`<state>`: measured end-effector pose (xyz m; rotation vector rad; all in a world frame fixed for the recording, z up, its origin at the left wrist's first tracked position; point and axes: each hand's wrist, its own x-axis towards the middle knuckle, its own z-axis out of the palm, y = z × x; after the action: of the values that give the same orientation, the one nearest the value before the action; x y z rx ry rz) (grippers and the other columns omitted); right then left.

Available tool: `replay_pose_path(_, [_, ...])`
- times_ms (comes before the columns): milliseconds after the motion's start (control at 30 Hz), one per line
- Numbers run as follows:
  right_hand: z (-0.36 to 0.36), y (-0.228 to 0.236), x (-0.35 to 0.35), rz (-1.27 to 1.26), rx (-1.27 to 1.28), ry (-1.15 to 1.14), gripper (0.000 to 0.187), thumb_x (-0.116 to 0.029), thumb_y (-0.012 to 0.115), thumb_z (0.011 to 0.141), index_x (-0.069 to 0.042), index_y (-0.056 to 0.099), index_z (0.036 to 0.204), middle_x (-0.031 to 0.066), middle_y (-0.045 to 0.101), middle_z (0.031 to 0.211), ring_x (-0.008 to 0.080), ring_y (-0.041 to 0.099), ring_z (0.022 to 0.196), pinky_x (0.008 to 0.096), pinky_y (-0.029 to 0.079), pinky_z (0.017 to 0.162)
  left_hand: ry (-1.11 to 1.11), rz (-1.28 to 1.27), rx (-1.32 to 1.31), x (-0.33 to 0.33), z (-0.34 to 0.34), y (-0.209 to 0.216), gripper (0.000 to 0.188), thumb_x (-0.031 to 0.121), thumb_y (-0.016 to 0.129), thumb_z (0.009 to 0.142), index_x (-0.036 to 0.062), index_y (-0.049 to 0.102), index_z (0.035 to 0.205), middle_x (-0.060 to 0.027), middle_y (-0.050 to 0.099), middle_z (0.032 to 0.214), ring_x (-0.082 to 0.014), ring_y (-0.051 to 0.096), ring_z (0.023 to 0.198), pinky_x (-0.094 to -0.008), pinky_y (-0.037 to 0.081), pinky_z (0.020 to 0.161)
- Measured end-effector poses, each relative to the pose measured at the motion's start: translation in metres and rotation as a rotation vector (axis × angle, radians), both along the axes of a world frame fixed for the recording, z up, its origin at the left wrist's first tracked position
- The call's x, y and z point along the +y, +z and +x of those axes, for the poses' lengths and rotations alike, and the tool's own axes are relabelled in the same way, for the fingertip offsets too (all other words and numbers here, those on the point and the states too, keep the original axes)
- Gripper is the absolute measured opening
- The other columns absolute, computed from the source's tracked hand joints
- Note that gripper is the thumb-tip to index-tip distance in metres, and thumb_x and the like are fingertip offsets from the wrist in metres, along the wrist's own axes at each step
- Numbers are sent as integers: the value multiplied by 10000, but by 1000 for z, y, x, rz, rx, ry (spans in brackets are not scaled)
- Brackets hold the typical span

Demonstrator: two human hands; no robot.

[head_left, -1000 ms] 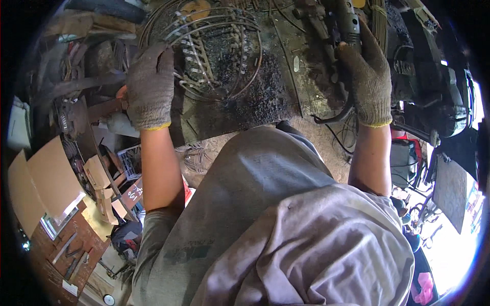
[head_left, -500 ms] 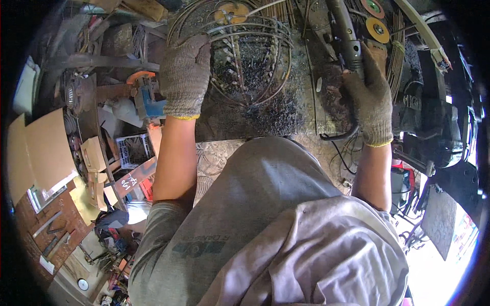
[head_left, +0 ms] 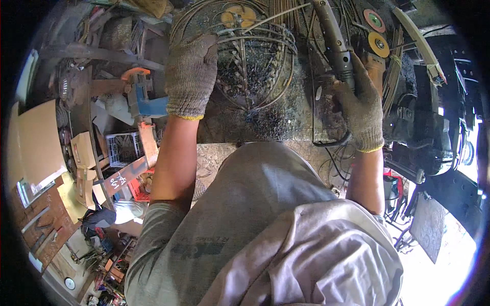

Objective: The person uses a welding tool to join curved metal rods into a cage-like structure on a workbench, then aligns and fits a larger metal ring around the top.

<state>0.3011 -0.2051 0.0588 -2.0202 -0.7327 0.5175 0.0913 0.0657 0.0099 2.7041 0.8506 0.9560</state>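
My left hand point(head_left: 192, 76), in a grey knit glove, is closed on the left edge of a round wire frame point(head_left: 279, 97). The frame is made of bent metal rods and rests on a dark, gritty work surface. In my right hand point(head_left: 361, 109), also gloved, is a long grey cylindrical power tool point(head_left: 333, 36). It slants up and to the left, and its far end is cut off by the picture's upper edge. A black cord point(head_left: 334, 142) shows below that hand.
A yellow disc point(head_left: 377, 43) and a green-centred disc point(head_left: 374, 20) lie right of the tool, near a bundle of thin rods point(head_left: 393, 76). A blue clamp-like tool point(head_left: 148, 102), a white crate point(head_left: 122, 149) and cardboard point(head_left: 41, 143) are at left. Dark machinery point(head_left: 426, 137) stands at right.
The power tool and my right hand have shifted left, toward the wire frame. My left hand keeps its hold on the frame. The whole view has moved slightly.
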Motion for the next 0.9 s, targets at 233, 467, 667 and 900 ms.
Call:
replay_pose_path(233, [-2, 1, 1, 42, -61, 33, 668, -173, 726, 911, 7, 483, 1506, 183, 671, 1309, 203, 662, 1110, 308, 513, 967, -38, 101, 17, -2, 1, 6, 217, 177, 719, 938, 70, 749, 1123, -115, 766, 1084, -277, 734, 1017, -368, 570, 908])
replay_pose_path(467, [16, -31, -13, 147, -682, 211, 563, -177, 755, 895, -32, 589, 1414, 214, 655, 1335, 298, 703, 1072, 373, 580, 889, -44, 76, 17, -9, 1, 7, 232, 197, 723, 939, 71, 741, 1133, -114, 764, 1082, -268, 735, 1006, -366, 571, 896])
replay_pose_path(667, [38, -67, -32, -20, -1167, 313, 529, -191, 782, 882, -40, 628, 1365, 207, 683, 1265, 305, 719, 981, 390, 593, 835, -46, 71, 5, -10, -2, 9, 246, 213, 727, 941, 72, 734, 1142, -113, 762, 1081, -260, 735, 996, -363, 573, 886])
replay_pose_path(900, [6, -20, -18, -86, -761, 98, 475, -240, 793, 885, -68, 656, 1306, 187, 622, 1360, 367, 652, 1137, 405, 585, 888, -86, 43, -16, -11, 6, 0, 263, 233, 731, 943, 73, 726, 1152, -111, 760, 1080, -251, 736, 985, -360, 574, 874])
